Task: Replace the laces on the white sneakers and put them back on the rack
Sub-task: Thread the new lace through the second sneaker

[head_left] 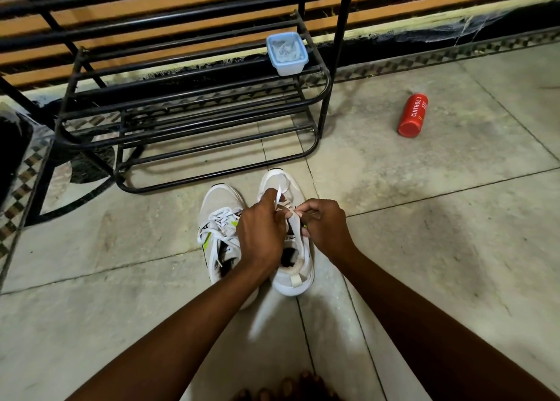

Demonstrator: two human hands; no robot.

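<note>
Head view. Both white sneakers stand side by side at centre frame, on the floor just in front of the black rack [194, 118]. Left sneaker [219, 227] looks already laced. Right sneaker [291, 249] is in work: my left hand [262, 234] pinches the white lace [278, 195], its end sticking up; my right hand [325, 227] pinches the eyelet edge. Judging: threading stage, upper eyelets undone. Next calls for feeding the tip through, pulling snug. Red bottle [412, 115] lies upper right; blue tub [287, 53] sits on the rack.
</note>
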